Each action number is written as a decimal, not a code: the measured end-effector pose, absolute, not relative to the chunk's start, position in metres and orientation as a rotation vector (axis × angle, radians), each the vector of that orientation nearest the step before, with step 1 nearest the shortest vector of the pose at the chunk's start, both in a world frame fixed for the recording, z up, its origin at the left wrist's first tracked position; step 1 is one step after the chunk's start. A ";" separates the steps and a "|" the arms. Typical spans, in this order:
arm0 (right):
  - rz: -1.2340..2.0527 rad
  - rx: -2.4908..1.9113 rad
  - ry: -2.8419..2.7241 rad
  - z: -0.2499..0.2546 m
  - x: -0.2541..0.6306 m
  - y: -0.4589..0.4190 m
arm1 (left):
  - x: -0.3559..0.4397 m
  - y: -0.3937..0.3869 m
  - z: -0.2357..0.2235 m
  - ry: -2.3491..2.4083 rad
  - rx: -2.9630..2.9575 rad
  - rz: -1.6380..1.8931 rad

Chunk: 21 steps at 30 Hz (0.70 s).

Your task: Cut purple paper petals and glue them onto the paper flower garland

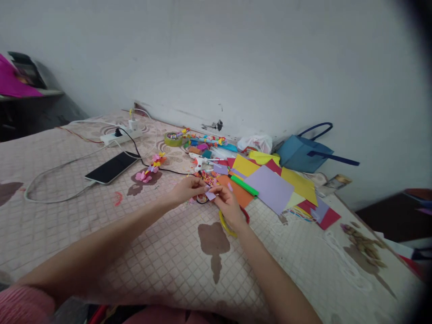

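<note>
Between my two hands is a small piece of lilac paper [210,195]. My left hand [189,189] pinches its left side, and my right hand [229,204] grips it from the right with thumb and fingers. Under my right wrist lie scissors with yellow and red handles [227,227], partly hidden. Just beyond my fingers are a white glue gun [200,163] and a heap of tiny colored paper bits. A green marker [245,185] rests on orange paper [240,195] right of my hands. Paper flowers [150,168] lie to the left.
Sheets of lilac paper [270,188] and yellow paper [299,183] overlap on the right, before a blue bag [303,154]. On the left, a tablet [111,168] with a white cable lies near a power strip [121,136]. A tape roll [173,139] sits near the wall.
</note>
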State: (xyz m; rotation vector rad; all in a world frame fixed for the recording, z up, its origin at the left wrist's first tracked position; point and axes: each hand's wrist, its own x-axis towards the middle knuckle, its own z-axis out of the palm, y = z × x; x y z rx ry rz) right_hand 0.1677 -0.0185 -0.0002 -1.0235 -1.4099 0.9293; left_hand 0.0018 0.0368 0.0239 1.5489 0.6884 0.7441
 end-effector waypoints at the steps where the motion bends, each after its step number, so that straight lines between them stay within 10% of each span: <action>1: 0.905 -1.032 -1.407 -0.002 0.168 -0.018 | 0.002 0.035 0.022 0.683 1.546 0.785; 21: 1.009 -0.992 -1.136 -0.004 0.155 -0.023 | -0.003 0.030 0.008 0.681 1.292 0.987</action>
